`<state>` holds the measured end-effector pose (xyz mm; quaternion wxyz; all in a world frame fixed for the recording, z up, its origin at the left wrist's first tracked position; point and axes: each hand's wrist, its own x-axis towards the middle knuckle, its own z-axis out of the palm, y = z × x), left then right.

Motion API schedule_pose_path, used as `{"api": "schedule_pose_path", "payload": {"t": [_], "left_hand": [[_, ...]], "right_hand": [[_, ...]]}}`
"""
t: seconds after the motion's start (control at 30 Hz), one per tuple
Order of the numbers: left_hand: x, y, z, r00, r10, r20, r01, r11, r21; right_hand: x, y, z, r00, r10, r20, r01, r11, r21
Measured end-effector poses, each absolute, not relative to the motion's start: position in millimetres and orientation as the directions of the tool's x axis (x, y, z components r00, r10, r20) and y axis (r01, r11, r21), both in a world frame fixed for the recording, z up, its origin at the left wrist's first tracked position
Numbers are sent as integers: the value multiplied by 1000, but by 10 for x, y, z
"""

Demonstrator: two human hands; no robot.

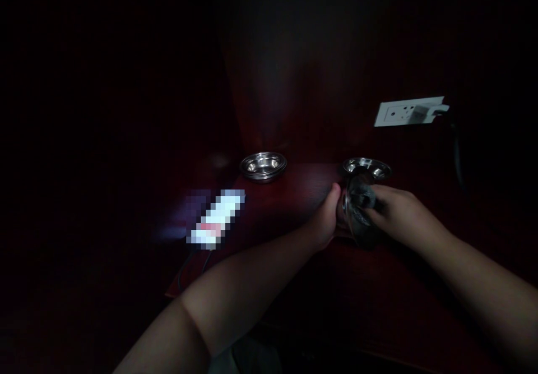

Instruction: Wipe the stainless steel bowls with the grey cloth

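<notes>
The scene is very dark. My left hand (325, 220) is wrapped round a clear glass (357, 208) lying on its side above a dark red table (294, 194). My right hand (399, 214) reaches into the glass's mouth, its fingers closed on a dark wad, perhaps a cloth, that I cannot make out clearly. Just behind the glass sits a small steel bowl (367, 167).
A stack of steel bowls (263, 166) sits at the table's middle back. A lit phone screen (218, 218) lies at the left, with cables beneath it. A white wall socket (409, 111) with a plug in it is on the dark wall at right.
</notes>
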<state>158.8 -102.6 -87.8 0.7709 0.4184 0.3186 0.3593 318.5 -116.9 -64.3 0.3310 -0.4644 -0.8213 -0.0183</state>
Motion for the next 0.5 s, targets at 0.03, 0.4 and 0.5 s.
{"api": "schedule_pose_path", "payload": {"t": [0.03,0.4,0.5], "left_hand": [[1590,-1019,-882,530,826,-191,-286,386,877],[1614,-950,-1015,492,866,-95,-367,305,879],[1625,-954,-1019,479,874,-78,-390,292,873]], "right_hand": [[3182,-1168,-647,-368,764,531,771,570,-285],[3050,-1285,-598,-544,736,404,592,677,-436],[3015,-1322,-573,-584,695,419,509,716,-478]]}}
